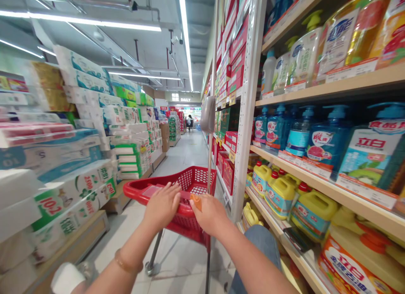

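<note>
A red shopping cart [190, 182] with a perforated plastic basket stands in front of me. My left hand [163, 204] lies palm down on its handle, fingers stretched forward over the bar. At the handle's right end, my right hand [209, 211] is closed around the bar. A small orange piece [196, 201] shows beside the right thumb; what it belongs to is unclear. Just beyond that hand rises a thin pale pole [209, 159] with a grey, rounded head [207, 114]. Its lower end is hidden, so I cannot tell whether the right hand touches it.
On the right, shelves [284, 95] hold blue pump bottles [325, 136] and yellow jugs [281, 197], close to my knee [261, 247]. Stacked paper packs [72, 197] line the left. A tiled aisle [186, 144] runs ahead, with a distant person [190, 122].
</note>
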The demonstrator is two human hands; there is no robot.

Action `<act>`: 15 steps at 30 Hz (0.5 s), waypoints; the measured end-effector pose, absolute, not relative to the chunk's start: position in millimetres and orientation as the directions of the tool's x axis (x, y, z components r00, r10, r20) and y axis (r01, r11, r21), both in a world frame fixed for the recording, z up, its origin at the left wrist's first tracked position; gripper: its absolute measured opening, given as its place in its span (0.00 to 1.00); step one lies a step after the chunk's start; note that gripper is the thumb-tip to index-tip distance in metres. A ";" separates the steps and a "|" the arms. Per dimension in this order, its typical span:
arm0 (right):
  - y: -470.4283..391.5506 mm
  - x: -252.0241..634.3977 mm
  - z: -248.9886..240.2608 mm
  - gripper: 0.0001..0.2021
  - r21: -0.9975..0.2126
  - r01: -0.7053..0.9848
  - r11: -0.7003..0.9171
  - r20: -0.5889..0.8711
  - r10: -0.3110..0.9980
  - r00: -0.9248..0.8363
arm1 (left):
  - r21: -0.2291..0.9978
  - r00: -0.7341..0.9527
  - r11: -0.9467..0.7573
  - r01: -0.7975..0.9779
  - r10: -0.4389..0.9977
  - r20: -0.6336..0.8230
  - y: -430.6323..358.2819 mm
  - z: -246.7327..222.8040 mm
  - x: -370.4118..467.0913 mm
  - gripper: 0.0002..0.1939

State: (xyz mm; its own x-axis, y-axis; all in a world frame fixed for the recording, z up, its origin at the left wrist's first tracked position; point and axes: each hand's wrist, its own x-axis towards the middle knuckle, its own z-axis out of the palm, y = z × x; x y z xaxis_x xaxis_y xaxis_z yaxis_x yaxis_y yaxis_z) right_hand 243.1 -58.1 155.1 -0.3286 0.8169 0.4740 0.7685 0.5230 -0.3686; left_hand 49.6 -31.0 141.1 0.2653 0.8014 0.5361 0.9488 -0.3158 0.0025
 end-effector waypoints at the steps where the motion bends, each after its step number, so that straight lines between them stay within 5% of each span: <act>1: -54.2 244.6 157.0 0.18 -0.354 0.794 0.493 0.454 0.833 -0.315 | 0.008 0.204 -0.247 0.969 0.817 0.540 -24.7 143.8 41.2 0.23; 6: -43.4 215.7 149.7 0.21 -0.309 0.897 0.318 0.486 0.863 -0.138 | 0.004 0.159 -0.193 0.981 0.817 0.554 -13.2 144.8 36.4 0.22; 10: -48.1 198.6 141.9 0.33 -0.244 0.876 0.416 0.495 0.830 -0.257 | -0.006 0.173 -0.204 0.979 0.814 0.554 -18.0 146.1 44.8 0.21; 15: -47.6 231.1 142.7 0.30 -0.235 0.856 0.462 0.496 0.814 -0.303 | 0.045 0.223 -0.261 0.964 0.893 0.392 -4.5 152.9 13.1 0.24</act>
State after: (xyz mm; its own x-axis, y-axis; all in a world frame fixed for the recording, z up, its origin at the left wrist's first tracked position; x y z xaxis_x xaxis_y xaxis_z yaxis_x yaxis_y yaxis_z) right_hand 231.1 -47.6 142.7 -0.3031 0.8140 0.4956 0.8555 0.4615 -0.2347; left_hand 13.1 -4.5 152.9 0.2233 0.8926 0.3918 0.9643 -0.2610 0.0450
